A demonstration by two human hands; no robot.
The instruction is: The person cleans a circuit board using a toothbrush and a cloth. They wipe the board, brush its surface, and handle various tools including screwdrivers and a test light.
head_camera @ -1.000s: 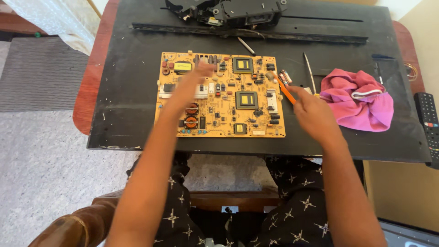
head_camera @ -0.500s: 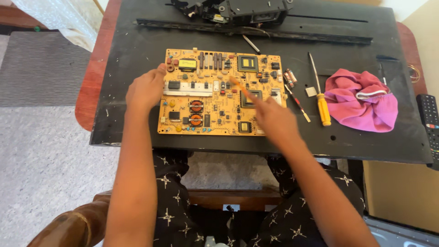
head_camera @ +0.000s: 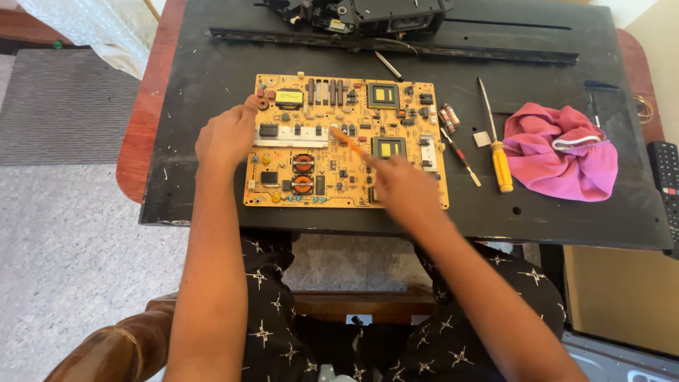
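A yellow circuit board with coils, black chips and a white heat sink lies on a black panel. My left hand rests on the board's left edge, fingers curled against it. My right hand is over the board's lower right part and grips a thin orange tool, whose tip points up-left to the middle of the board near the heat sink.
Right of the board lie a yellow-handled screwdriver, a thin red-handled tool, two small batteries and a crumpled pink cloth. Black device parts sit at the panel's far edge. A remote control is at the right.
My left hand has moved from the board's upper middle to its left edge. My right hand has carried the orange tool from beside the board's right edge over the board.
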